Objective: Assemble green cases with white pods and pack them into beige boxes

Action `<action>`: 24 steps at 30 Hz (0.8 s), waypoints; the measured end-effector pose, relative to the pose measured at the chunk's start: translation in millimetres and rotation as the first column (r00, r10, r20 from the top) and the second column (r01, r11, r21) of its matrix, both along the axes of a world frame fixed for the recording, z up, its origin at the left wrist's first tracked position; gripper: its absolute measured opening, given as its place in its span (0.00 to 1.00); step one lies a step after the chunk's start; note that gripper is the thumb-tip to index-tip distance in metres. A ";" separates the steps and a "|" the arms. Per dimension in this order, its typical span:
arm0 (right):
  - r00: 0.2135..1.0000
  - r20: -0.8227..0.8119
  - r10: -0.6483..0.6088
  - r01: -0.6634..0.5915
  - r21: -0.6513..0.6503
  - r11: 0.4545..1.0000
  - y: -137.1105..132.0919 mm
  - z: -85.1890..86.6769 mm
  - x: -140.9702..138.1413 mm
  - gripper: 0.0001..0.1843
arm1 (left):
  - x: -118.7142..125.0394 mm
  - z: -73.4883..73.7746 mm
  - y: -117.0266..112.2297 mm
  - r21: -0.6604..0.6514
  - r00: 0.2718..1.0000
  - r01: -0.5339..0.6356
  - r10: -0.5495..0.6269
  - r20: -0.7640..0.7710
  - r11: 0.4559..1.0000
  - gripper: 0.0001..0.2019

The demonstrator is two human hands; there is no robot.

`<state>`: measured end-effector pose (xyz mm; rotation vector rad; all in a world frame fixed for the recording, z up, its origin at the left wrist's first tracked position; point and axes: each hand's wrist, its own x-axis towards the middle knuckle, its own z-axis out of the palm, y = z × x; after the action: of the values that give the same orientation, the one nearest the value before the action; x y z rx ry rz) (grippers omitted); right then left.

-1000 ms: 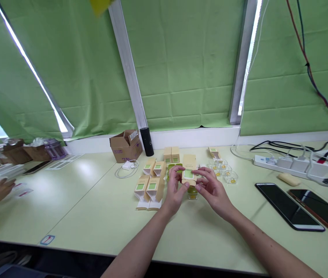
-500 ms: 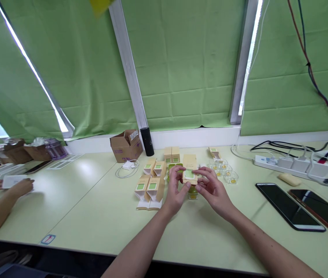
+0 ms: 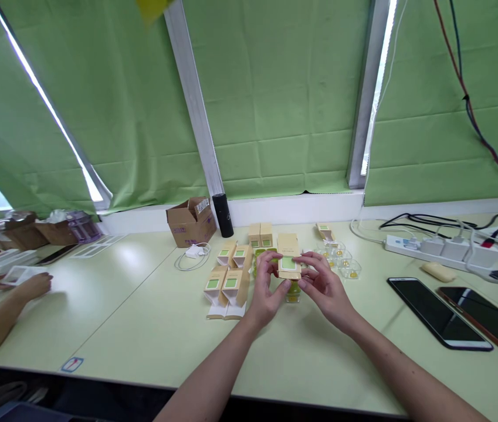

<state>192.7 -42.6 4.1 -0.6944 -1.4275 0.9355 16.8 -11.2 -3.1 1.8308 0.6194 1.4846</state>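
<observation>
From your head cam: you've got the box between your left hand and right hand, fingertips pinching both sides, thumbs by the near edge, right over a tub with something yellow in it. Can't tell if they touch. I'd go easy on the pinch and press evenly from both sides, since thin card probably dents fast. Boxes on the left have near flaps hanging open, but what's inside is too small to make out. Clear tubs on the right each hold a yellow bit. Carton's open too, contents hidden.
</observation>
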 end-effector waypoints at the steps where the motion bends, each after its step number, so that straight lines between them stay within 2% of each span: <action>1: 1.000 0.000 0.003 -0.003 0.000 1.000 -0.1 0.0 -0.1 0.19 | 0.2 0.1 0.1 0.001 1.000 -0.005 0.005 -0.002 1.000 0.25; 13: 1.000 0.003 -0.022 0.022 -0.007 1.000 0.0 -0.9 -1.0 0.18 | 2.1 -3.3 2.9 0.055 0.998 -0.067 0.068 -0.011 0.996 0.22; 18: 0.999 0.007 -0.042 0.042 -0.001 0.999 2.1 -1.7 -1.3 0.17 | 5.0 -4.5 6.5 0.089 0.995 -0.093 0.091 0.030 0.992 0.20; 24: 0.997 0.021 -0.080 0.080 0.015 0.997 2.6 -2.3 -2.3 0.18 | 6.4 -8.2 8.9 0.058 0.994 -0.089 0.086 0.062 0.994 0.19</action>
<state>190.4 -40.0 1.8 -0.7483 -1.4138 0.8573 23.3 -2.3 -11.3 1.8186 0.6386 1.6264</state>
